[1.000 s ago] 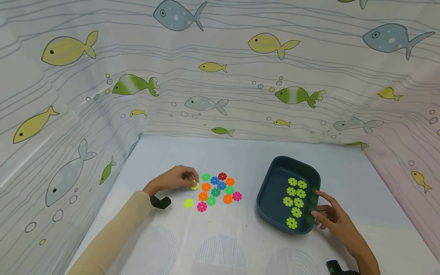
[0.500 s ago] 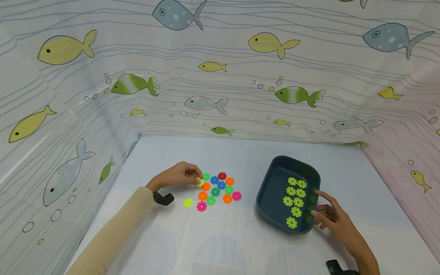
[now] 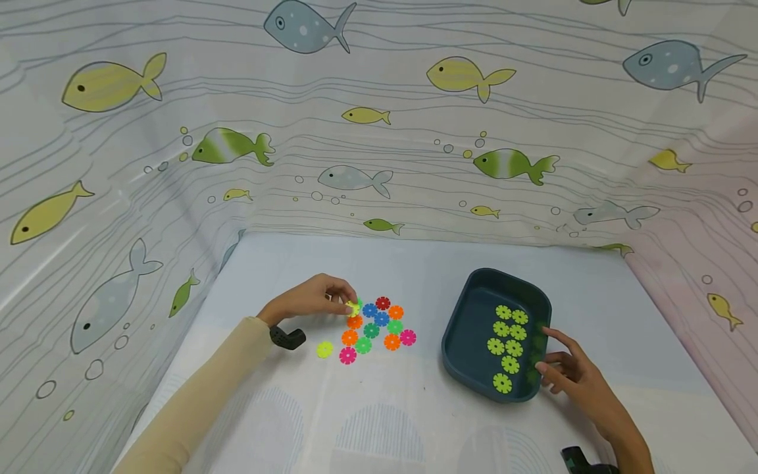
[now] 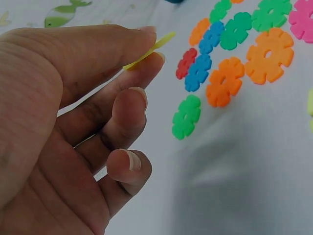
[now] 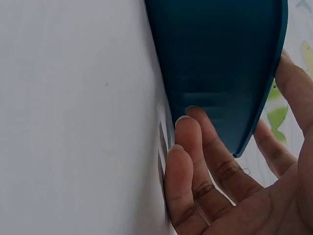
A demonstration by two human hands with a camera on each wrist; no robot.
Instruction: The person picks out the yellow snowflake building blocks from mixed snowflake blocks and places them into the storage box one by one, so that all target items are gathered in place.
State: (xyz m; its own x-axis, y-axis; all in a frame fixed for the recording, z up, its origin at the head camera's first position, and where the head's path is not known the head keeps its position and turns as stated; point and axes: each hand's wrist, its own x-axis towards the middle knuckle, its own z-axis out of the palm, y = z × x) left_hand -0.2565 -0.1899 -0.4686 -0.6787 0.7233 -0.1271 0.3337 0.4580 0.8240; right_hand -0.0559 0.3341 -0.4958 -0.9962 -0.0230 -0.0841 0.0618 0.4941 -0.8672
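Observation:
My left hand (image 3: 316,295) pinches a yellow notched plastic disc (image 3: 353,307) between thumb and index finger. In the left wrist view the disc (image 4: 149,52) is edge-on, and the other fingers curl loosely. The hand is just above the left edge of a loose group of discs, partly covering a green disc. My right hand (image 3: 574,378) holds the right side of a dark blue tray (image 3: 462,342), thumb and index finger at the rim. In the right wrist view several fingers lie by the tray's outer wall (image 5: 220,63). Several yellow discs (image 3: 510,365) lie inside the tray, toward its right side.
Loose discs cover the middle of the white cloth, among them a red disc (image 3: 383,303), a blue disc (image 3: 381,319), an orange disc (image 3: 392,342) and a pink disc (image 3: 348,355). A yellow disc (image 3: 324,349) lies at their left. Fish-printed fabric (image 3: 414,191) walls the area.
My left hand has moved right and slightly away from me with the pinched yellow disc, from beside the group to over the green disc. The right hand and tray stay put.

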